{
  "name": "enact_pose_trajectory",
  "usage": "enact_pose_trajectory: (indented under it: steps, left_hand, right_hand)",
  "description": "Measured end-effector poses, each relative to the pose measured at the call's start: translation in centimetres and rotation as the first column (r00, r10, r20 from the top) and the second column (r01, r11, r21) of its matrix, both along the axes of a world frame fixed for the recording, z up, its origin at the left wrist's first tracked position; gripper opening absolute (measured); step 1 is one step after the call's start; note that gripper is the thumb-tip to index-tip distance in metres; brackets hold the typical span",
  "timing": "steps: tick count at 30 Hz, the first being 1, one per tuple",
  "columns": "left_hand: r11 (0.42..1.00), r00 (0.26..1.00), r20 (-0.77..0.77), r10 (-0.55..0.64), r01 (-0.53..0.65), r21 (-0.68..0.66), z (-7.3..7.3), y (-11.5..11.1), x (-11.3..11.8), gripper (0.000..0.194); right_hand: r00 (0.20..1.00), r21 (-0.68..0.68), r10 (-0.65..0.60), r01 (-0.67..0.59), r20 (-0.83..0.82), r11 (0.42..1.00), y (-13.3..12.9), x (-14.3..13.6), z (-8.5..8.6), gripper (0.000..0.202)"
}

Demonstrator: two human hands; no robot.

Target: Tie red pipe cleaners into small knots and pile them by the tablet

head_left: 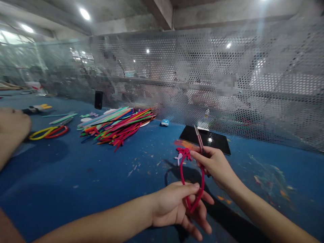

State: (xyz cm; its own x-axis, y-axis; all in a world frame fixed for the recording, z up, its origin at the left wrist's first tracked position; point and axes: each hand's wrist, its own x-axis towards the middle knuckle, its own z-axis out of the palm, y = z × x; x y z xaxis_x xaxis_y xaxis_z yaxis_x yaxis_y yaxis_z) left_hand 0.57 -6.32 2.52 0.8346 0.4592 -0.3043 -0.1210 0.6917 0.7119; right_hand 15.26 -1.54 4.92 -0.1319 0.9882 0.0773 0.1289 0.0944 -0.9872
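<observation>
Blue paint-flecked tabletop (101, 182): one red fuzzy-stemmed loop (181, 172) between the hands; left hand (178, 205), fingers spread, thumb holding its near bend; right hand (215, 165) holding its far end plus one pair of metal scissors (198, 136); one flat black tablet (219, 141) beyond.

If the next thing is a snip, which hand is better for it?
Probably the right hand: it holds the scissors, right by the red loop. The left hand has no tool, just the loop's lower end at its fingers.
</observation>
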Motion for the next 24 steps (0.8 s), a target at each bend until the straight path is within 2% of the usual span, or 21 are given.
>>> enact_pose_trajectory:
  steps: [10,14,17,19,21,24]
  left_hand:
    - [0.998,0.996,-0.072,0.053,-0.052,0.019,0.3,-0.2,-0.1,0.018]
    - [0.987,0.989,-0.139,0.043,-0.021,0.157,0.3,-0.3,-0.3,0.021]
    - [0.960,0.986,-0.157,0.048,-0.002,0.279,0.1,-0.1,-0.5,0.024]
    - [0.950,0.990,-0.131,0.048,-0.005,0.313,0.2,0.1,-0.7,0.024]
    - [0.950,0.993,-0.093,0.067,-0.035,0.311,0.6,0.3,-0.8,0.025]
    - [0.936,0.983,-0.061,0.173,-0.145,0.320,1.1,0.5,-1.0,0.026]
  right_hand:
    - [0.999,-0.015,0.018,-0.019,-0.035,1.000,0.1,-0.1,0.0,0.023]
    - [0.974,-0.157,0.052,-0.088,-0.222,0.984,-0.1,0.2,1.3,0.022]
    - [0.935,-0.341,0.032,-0.160,-0.352,0.926,-0.3,0.8,2.4,0.015]
    - [0.903,-0.436,-0.015,-0.193,-0.429,0.879,-0.3,1.2,3.1,0.012]
    - [0.866,-0.466,-0.043,-0.225,-0.497,0.856,-0.3,1.6,3.5,0.014]
    - [0.851,-0.435,-0.052,-0.214,-0.523,0.875,0.0,2.0,3.6,0.014]
